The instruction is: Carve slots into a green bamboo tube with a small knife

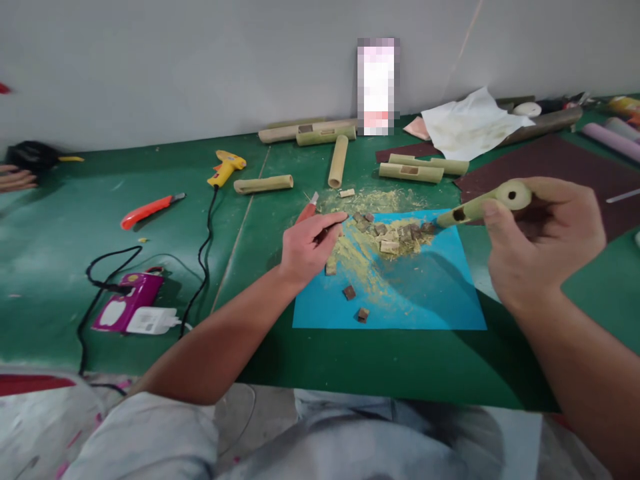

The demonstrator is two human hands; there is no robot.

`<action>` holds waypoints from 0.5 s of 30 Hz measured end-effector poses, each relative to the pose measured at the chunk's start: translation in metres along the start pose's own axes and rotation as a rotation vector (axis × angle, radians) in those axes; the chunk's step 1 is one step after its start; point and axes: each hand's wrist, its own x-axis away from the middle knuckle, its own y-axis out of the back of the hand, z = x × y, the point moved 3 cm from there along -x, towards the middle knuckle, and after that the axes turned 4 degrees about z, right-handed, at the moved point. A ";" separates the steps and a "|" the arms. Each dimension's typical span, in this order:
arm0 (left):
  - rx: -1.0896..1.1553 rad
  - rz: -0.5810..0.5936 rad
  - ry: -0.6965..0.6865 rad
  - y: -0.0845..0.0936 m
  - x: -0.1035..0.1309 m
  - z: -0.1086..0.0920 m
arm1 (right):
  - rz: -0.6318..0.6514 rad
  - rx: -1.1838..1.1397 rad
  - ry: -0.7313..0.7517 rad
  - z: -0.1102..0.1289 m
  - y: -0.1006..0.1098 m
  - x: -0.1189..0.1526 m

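Note:
In my right hand (545, 233) is a short bamboo tube (475, 205), gripped between thumb and fingers. It has a round hole in its near end and a cut opening along its side. My left hand (310, 247) is bent over the left edge of a blue sheet (425, 300), fingers curled, a dark spot at the index fingertip. Behind its knuckles shows a red utility knife (307, 211), blade pointing up; whether the hand touches it I cannot tell. Bamboo chips (390, 247) and pale shavings (360, 257) lie heaped on the sheet.
Cut bamboo tubes (410, 173) lie along the back, near a leaning phone (377, 87) and white paper (473, 123). To the left are a yellow glue gun (226, 168), another red utility knife (150, 212) and a purple power strip (129, 300) with cords. Someone's hand (17, 179) shows far left.

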 end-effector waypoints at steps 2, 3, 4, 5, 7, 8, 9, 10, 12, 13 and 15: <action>-0.006 0.002 0.002 0.000 0.000 0.000 | 0.001 0.006 -0.004 0.000 0.000 0.001; -0.007 0.003 0.002 0.000 0.000 0.000 | -0.003 0.017 -0.003 0.000 0.000 0.001; -0.007 0.003 0.001 0.000 0.000 0.000 | -0.010 0.027 -0.001 0.000 0.000 0.001; -0.007 0.006 -0.002 0.000 0.000 0.000 | -0.010 0.039 0.000 0.000 0.001 0.001; -0.012 0.006 -0.003 0.000 0.000 0.000 | 0.006 0.049 -0.014 -0.001 0.000 0.001; -0.017 0.006 -0.005 0.000 0.000 0.000 | 0.024 0.046 -0.024 -0.001 -0.001 0.001; -0.021 0.005 -0.005 0.000 0.000 -0.001 | 0.035 0.038 -0.028 -0.002 -0.001 0.001; -0.022 0.005 -0.005 0.000 0.000 -0.001 | 0.035 0.032 -0.026 -0.002 -0.001 0.001; -0.014 0.009 -0.005 0.000 0.000 -0.001 | 0.033 0.029 -0.022 -0.003 -0.001 0.001; -0.008 0.013 -0.004 0.000 0.000 -0.001 | 0.039 0.037 -0.022 -0.003 -0.001 0.001; 0.002 0.011 0.001 0.001 0.001 0.000 | 0.042 0.049 -0.017 -0.003 -0.001 0.001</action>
